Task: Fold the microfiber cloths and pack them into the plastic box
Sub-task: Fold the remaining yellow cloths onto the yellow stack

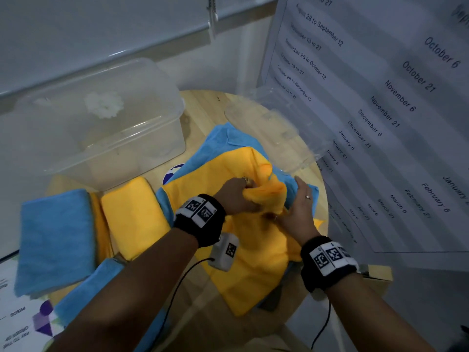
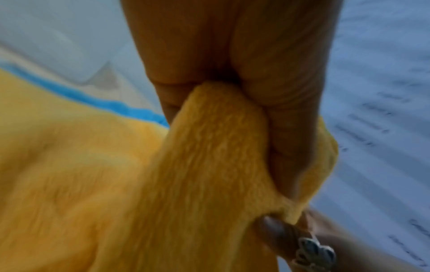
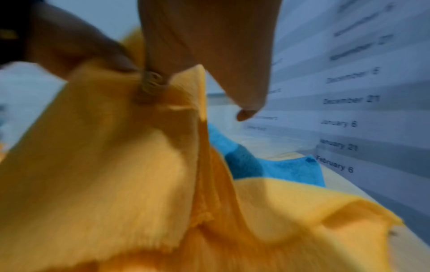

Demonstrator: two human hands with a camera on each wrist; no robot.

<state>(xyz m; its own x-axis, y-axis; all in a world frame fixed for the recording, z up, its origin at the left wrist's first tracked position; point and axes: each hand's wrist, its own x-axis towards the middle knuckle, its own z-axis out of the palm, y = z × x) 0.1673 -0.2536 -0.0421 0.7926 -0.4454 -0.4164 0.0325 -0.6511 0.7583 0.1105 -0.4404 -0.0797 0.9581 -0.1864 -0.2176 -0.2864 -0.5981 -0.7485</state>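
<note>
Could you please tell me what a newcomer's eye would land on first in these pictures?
Probably the bright yellow cloth at the centre of the round wooden table, bunched in the left hand while the right hand holds it alongside. Next, the clear plastic box at the back left, with folded yellow and blue cloths before it.

Head view looks down from above; both wrist views (very close) share the yellow cloth (image 1: pixel 253 250).

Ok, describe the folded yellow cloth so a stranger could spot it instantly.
Find the clear plastic box at the table's back left. Just in front of it lies the folded yellow cloth, right of the folded blue cloth. Unlike the loose yellow cloth being handled, it is a neat untouched block.
</note>
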